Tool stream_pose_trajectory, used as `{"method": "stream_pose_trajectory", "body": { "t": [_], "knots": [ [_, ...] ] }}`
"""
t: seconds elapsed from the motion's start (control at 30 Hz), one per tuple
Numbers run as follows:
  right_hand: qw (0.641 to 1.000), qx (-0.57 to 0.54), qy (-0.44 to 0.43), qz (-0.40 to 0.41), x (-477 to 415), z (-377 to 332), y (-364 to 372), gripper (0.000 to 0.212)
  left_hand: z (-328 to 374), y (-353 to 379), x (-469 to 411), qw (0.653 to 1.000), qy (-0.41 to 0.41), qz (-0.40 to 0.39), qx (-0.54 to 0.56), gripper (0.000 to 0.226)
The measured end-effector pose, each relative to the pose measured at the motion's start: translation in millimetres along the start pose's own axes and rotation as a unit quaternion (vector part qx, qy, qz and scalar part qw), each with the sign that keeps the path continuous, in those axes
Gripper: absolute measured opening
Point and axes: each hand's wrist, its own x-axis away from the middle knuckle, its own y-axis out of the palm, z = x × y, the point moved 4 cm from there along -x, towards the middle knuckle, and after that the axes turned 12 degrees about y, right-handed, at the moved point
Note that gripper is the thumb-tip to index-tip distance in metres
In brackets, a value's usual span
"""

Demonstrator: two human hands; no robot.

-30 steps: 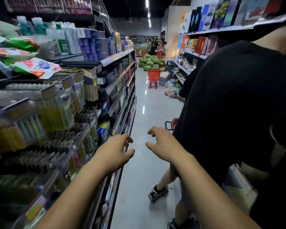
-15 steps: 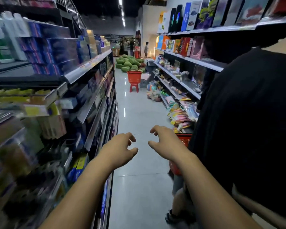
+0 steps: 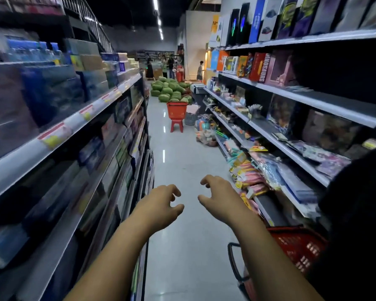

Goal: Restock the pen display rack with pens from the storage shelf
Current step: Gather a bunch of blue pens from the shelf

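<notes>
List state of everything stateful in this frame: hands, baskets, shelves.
left hand: empty, fingers loosely curled.
right hand: empty, fingers loosely curled.
far red basket: upright on a red stool, contents unclear.
near red basket: partly hidden by a person in black.
watermelons: piled at the aisle end.
left shelves: stocked, blurred.
right shelves: stocked.

left shelf point(image 3: 20, 158): grey metal tiers along the aisle, blurred blue boxed packs, tags on rims
right shelf point(image 3: 313, 102): grey tiers, upright boxes above, loose packets below

Left hand point(image 3: 159, 205), right hand point(image 3: 219, 198): apparently empty.
</notes>
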Motion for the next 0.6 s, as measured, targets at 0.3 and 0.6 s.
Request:
{"method": "stream_pose_trajectory", "body": {
  "t": [0.3,0.6],
  "knots": [
    [0.995,0.073,0.039,0.049,-257,4,-11,0.044,-72,-17,-283,0.997,0.081,0.005,-0.016,0.036],
    [0.976,0.095,0.144,0.133,-448,70,-98,0.031,-39,-17,-547,0.97,0.239,-0.042,-0.021,0.031]
  ]
}}
